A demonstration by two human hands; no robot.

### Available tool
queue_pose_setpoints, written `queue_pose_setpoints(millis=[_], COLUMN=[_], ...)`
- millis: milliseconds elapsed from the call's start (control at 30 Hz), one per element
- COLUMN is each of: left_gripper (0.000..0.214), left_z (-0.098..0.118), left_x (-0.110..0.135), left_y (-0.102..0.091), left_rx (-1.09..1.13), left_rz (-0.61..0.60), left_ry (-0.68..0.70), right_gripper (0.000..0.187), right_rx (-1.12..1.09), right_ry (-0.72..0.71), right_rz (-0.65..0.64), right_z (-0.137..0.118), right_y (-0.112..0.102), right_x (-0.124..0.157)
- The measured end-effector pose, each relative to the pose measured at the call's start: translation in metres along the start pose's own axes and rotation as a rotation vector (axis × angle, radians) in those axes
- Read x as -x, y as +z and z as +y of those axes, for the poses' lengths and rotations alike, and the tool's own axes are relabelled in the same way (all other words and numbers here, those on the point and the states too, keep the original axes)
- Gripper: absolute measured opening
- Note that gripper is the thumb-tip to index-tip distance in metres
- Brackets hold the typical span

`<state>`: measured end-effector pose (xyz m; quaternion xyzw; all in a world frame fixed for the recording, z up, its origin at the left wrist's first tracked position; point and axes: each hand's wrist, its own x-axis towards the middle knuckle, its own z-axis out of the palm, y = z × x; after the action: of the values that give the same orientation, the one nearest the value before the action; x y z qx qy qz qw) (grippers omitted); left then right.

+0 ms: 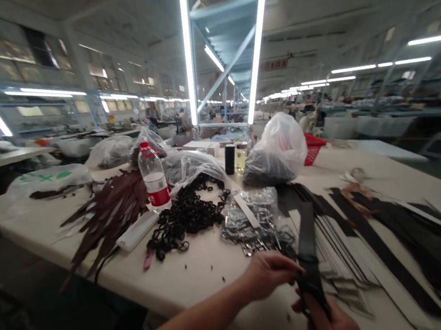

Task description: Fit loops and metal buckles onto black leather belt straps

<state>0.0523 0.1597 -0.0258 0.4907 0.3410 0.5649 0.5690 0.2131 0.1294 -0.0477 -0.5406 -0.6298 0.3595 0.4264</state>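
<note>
A long black strap [308, 229], looking like a belt, stands up from my hands over the table with a dark band across it. My right hand [331, 322] is closed round its lower end. The thumb and fingers of my left hand [266, 273] pinch together at the strap's left edge, beside the dark band; anything small between them is hidden. Just beyond my left hand, metal buckles [254, 245] lie in and around clear plastic. A heap of black loops [190, 211] spreads to the left of them.
Brown strips [109, 210] overhang the table's left edge behind a white bar [138, 231]. A bottle [153, 178] stands beside the loops. Filled plastic bags [275, 153] and a red basket [313, 148] sit farther back. Black and pale strips [375, 242] cover the right side.
</note>
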Motion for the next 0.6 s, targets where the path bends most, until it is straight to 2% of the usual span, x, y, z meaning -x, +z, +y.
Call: queue_pose_setpoints(millis=[67, 133, 300, 600], left_gripper=[0.039, 0.034, 0.02, 0.014], left_z=[0.009, 0.015, 0.02, 0.017], left_x=[0.004, 0.004, 0.001, 0.001], left_y=[0.001, -0.001, -0.008, -0.01], left_rx=[-0.014, -0.057, -0.195, -0.322], left_rz=[0.018, 0.025, -0.028, -0.101], left_ry=[-0.019, -0.018, 0.04, 0.134], right_gripper=[0.051, 0.046, 0.035, 0.021], right_rx=[0.005, 0.012, -0.087, -0.056], right_ry=[-0.109, -0.157, -0.14, -0.201], right_rz=[-0.072, -0.099, -0.102, -0.196], right_z=[-0.009, -0.013, -0.013, -0.015], right_y=[-0.002, -0.003, -0.004, -0.003], right_x=[0.006, 0.007, 0.005, 0.004])
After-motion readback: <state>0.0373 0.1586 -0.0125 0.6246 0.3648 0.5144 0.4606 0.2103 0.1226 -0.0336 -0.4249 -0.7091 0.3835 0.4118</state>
